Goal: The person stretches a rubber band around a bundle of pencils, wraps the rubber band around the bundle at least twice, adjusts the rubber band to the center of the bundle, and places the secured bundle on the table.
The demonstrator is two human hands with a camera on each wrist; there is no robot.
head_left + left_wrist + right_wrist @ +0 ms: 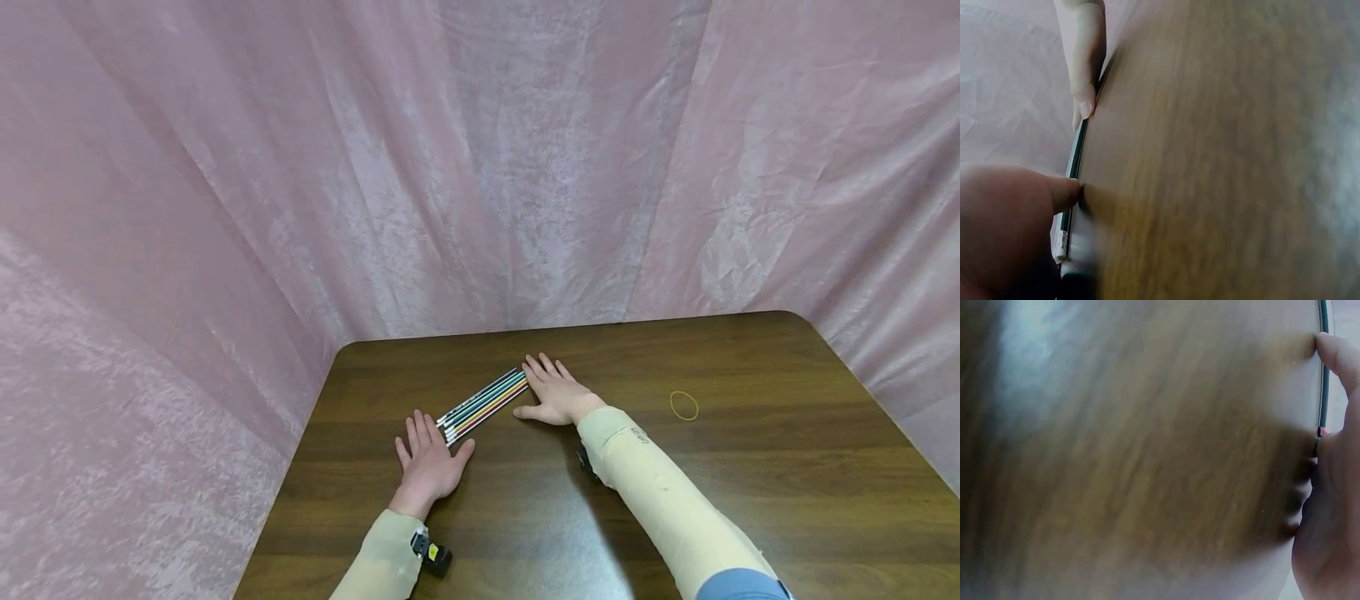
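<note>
Several pencils (483, 405) lie side by side in a flat row on the table, slanting from lower left to upper right. Their barrels are dark, green, yellow and red, with white eraser ends at the lower left. My left hand (431, 465) is spread at those eraser ends, fingers straight and thumb out to the side. At the opposite ends my right hand (553, 393) lies with its fingers straight and spread, fingertips right at the pencil tips. In the left wrist view the row shows edge-on as a dark pencil (1075, 153) beside the thumb.
A thin yellow rubber band (684, 406) lies on the wooden table (750, 467), right of my right hand. Pink velvet curtains (480, 167) hang behind the table's far edge and along its left side.
</note>
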